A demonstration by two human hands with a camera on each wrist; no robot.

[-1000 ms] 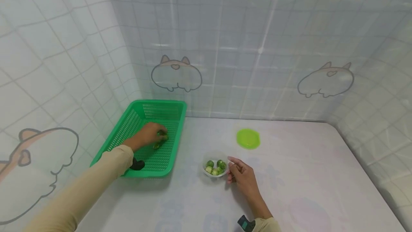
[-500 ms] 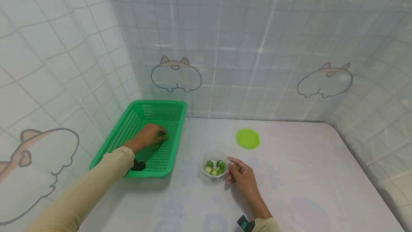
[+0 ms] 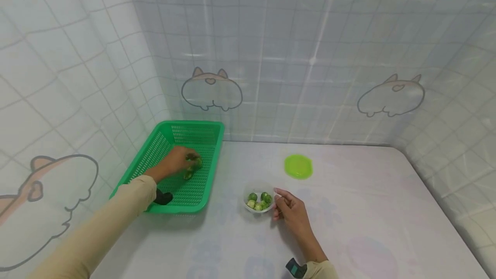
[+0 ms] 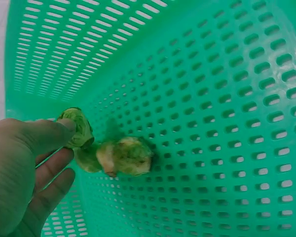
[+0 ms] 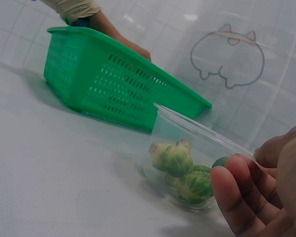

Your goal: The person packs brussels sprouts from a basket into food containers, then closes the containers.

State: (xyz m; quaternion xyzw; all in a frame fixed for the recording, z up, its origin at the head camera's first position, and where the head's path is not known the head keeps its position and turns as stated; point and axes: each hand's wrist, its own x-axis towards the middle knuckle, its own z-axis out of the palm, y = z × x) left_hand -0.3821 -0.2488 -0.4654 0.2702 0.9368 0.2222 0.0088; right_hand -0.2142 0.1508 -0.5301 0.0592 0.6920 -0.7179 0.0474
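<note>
Green sprout (image 4: 78,127) now pinched in my left hand (image 3: 176,162) at basket's (image 3: 211,171) twelve o'clock; right hand (image 3: 291,211) stays relaxed by the bowl (image 3: 258,201).

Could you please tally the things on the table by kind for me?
Green baskets: 1
Clear bowls: 1
Green lids: 1
Sprouts in the basket: 2, one pinched, one loose
Sprouts in the bowl: at least 4
Total: at least 9

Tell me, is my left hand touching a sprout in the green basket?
Touching: the left wrist view shows the left hand pinching a sprout inside the basket.
</note>
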